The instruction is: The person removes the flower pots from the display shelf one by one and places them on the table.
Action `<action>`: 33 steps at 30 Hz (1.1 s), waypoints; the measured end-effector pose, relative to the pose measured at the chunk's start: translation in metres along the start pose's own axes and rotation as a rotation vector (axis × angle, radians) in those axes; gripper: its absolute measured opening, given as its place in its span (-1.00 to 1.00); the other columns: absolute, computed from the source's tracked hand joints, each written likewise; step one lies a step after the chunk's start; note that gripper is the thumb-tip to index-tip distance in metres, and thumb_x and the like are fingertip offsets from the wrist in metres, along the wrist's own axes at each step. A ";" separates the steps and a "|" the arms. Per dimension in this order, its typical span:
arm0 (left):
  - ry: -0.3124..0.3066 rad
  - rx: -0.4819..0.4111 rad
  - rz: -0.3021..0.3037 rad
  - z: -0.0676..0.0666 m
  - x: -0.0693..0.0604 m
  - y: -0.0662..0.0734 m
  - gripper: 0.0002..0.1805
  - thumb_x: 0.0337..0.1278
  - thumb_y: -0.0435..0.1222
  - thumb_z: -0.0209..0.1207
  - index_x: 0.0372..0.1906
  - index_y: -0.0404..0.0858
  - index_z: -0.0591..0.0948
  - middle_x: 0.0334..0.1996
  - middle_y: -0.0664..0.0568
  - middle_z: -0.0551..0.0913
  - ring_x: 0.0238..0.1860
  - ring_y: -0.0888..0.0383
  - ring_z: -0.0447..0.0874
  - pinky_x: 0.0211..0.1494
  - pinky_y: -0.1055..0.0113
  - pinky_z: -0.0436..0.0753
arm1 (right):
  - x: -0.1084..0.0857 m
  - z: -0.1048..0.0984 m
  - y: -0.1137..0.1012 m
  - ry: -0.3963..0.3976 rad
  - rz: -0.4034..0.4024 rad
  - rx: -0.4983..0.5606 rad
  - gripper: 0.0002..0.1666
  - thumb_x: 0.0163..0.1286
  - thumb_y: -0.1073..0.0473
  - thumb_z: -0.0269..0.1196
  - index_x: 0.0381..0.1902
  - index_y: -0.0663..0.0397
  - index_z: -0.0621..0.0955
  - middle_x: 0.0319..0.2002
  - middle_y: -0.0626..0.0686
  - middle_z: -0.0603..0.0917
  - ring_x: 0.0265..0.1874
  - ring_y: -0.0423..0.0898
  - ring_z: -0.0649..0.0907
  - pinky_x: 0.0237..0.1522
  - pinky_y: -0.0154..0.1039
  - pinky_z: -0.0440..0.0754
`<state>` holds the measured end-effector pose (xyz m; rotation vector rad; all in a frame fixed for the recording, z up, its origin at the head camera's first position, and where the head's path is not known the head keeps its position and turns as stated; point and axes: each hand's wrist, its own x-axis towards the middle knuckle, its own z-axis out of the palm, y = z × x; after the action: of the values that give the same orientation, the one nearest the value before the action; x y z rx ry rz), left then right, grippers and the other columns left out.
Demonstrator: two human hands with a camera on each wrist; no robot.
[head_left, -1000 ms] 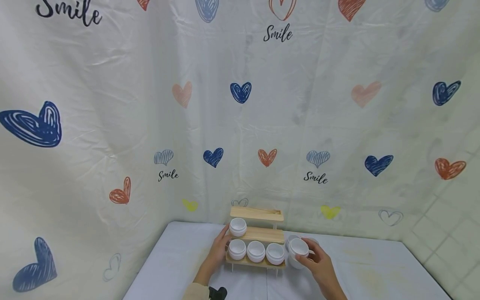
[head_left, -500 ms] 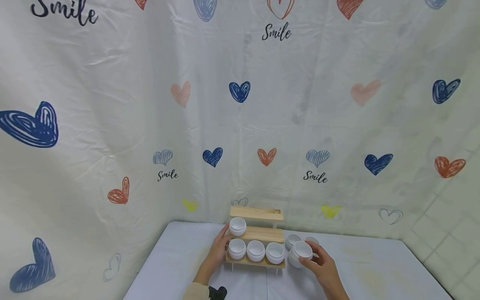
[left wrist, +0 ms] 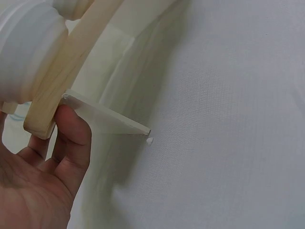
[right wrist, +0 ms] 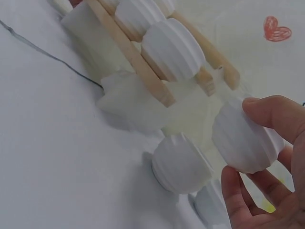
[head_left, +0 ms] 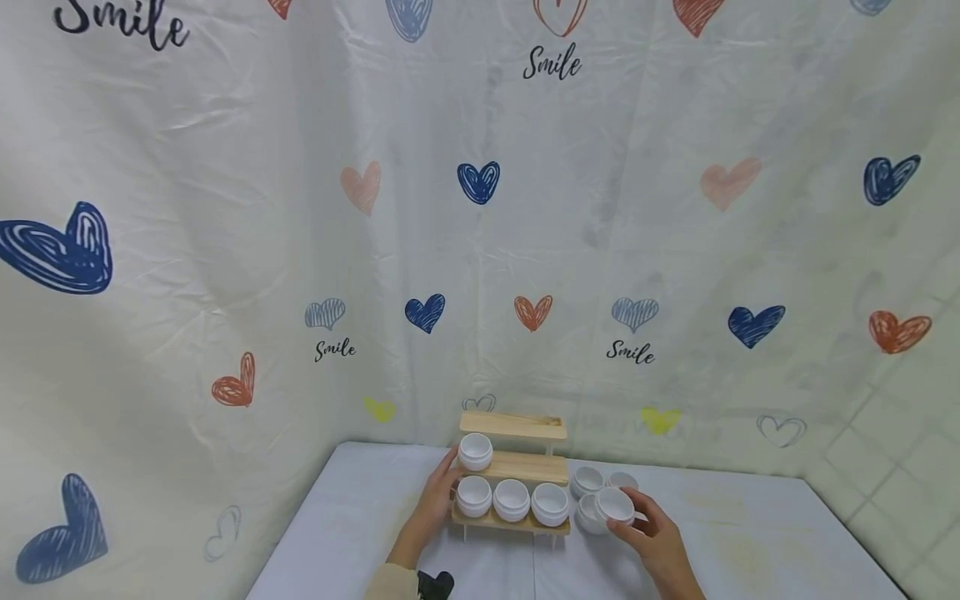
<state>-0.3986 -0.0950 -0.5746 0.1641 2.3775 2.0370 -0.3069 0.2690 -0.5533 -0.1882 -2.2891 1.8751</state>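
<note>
A wooden tiered rack [head_left: 528,468] stands on the table, with three white cups [head_left: 512,501] on its bottom tier and one cup [head_left: 476,451] at the left of the middle tier. My left hand [head_left: 435,498] grips the rack's left end; in the left wrist view that hand [left wrist: 45,176] has its fingers curled at the end of a wooden board [left wrist: 71,71]. Right of the rack, my right hand [head_left: 658,537] pinches a white cup [head_left: 615,506]. The right wrist view shows this cup [right wrist: 245,138] raised between thumb and fingers of the hand [right wrist: 281,157].
Several other white cups [head_left: 587,481] stand on the table close to the rack's right side, partly behind the held cup. The rack's top tier [head_left: 513,427] bears no cup. Behind the white-covered table [head_left: 735,533] hangs a curtain [head_left: 570,250] printed with hearts.
My right hand has moved a little to the right with the cup, uncovering more of the cups behind it. My left hand has stayed at the rack's end.
</note>
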 end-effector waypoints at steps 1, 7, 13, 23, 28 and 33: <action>0.001 -0.002 0.005 0.000 0.000 0.001 -0.28 0.46 -0.01 0.00 0.63 -0.04 0.18 0.19 -0.08 0.55 -0.02 0.05 0.48 -0.04 0.23 0.43 | 0.000 -0.001 0.001 0.003 0.005 -0.006 -0.15 0.20 0.21 0.51 0.42 0.11 0.45 0.02 -0.09 0.62 -0.22 -0.23 0.66 -0.14 -0.36 0.63; -0.006 -0.007 0.019 0.000 0.000 0.001 -0.29 0.47 -0.03 -0.01 0.63 -0.06 0.18 0.14 -0.07 0.55 -0.06 0.08 0.45 -0.07 0.25 0.42 | 0.000 -0.006 0.004 0.001 0.048 -0.082 -0.09 0.19 0.11 0.52 0.46 0.12 0.41 0.24 0.19 0.55 -0.16 -0.21 0.65 -0.15 -0.35 0.63; -0.006 -0.003 0.021 0.000 -0.001 0.001 -0.30 0.46 -0.04 0.00 0.62 -0.04 0.20 0.09 -0.07 0.57 -0.06 0.08 0.47 -0.05 0.25 0.43 | 0.000 -0.010 0.007 0.003 0.064 -0.108 -0.07 0.17 0.05 0.54 0.46 0.08 0.41 0.26 0.17 0.53 -0.13 -0.22 0.66 -0.14 -0.35 0.62; -0.011 0.000 0.017 -0.001 0.001 0.000 -0.29 0.46 -0.02 0.00 0.62 -0.03 0.19 0.09 -0.09 0.56 -0.05 0.08 0.46 -0.04 0.24 0.43 | 0.000 -0.015 0.014 0.021 0.039 -0.105 -0.10 0.18 0.12 0.53 0.44 0.12 0.42 0.22 0.16 0.58 -0.20 -0.27 0.66 -0.16 -0.37 0.62; -0.014 -0.002 0.018 -0.001 0.003 -0.002 -0.28 0.44 -0.01 0.02 0.62 -0.04 0.20 -0.02 -0.11 0.58 -0.08 0.09 0.46 -0.08 0.24 0.43 | 0.000 -0.017 0.016 0.025 0.054 -0.126 -0.08 0.19 0.09 0.53 0.46 0.12 0.41 0.25 0.18 0.57 -0.21 -0.30 0.64 -0.17 -0.38 0.60; -0.011 -0.003 0.018 -0.001 0.004 -0.003 -0.27 0.44 -0.02 0.02 0.62 -0.07 0.19 -0.02 -0.10 0.57 -0.08 0.08 0.46 -0.07 0.24 0.43 | 0.001 -0.020 0.020 0.028 0.070 -0.146 -0.08 0.18 0.06 0.54 0.45 0.11 0.42 0.27 0.20 0.56 -0.21 -0.31 0.63 -0.17 -0.37 0.60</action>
<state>-0.4027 -0.0962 -0.5768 0.1967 2.3752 2.0417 -0.3039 0.2920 -0.5687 -0.3161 -2.4309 1.7245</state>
